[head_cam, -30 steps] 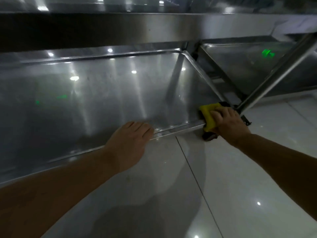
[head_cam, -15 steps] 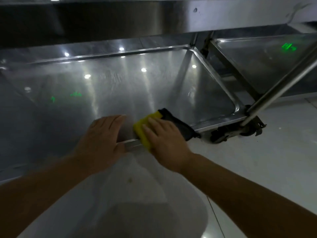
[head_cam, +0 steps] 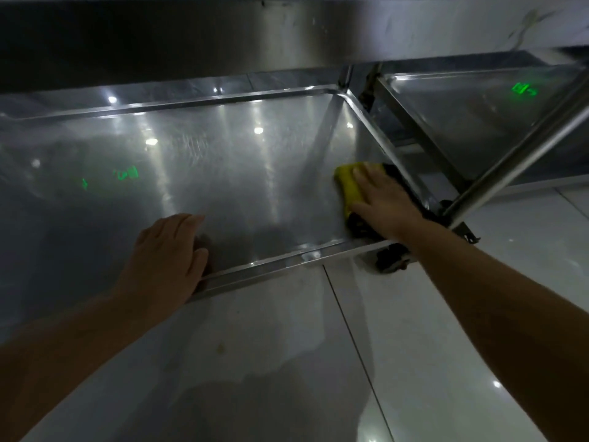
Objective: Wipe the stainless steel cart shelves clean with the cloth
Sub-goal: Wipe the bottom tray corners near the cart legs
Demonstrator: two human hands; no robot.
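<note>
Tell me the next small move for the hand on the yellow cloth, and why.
Probably slide the right hand and its cloth leftward across the shelf. The hand presses the cloth flat at the shelf's right end, so most of the steel floor lies to its left. The left hand rests on the front rim, likely bracing.

The right hand (head_cam: 381,199) slid the cloth (head_cam: 347,185) along the shelf (head_cam: 239,173) to its right edge.

the cloth (head_cam: 348,186) is bright yellow with a black part along its right edge. the shelf (head_cam: 242,186) is silver-grey steel, dotted with white light spots and, at left, green reflections. the floor (head_cam: 430,314) is glossy white tile with thin dark seams.
</note>
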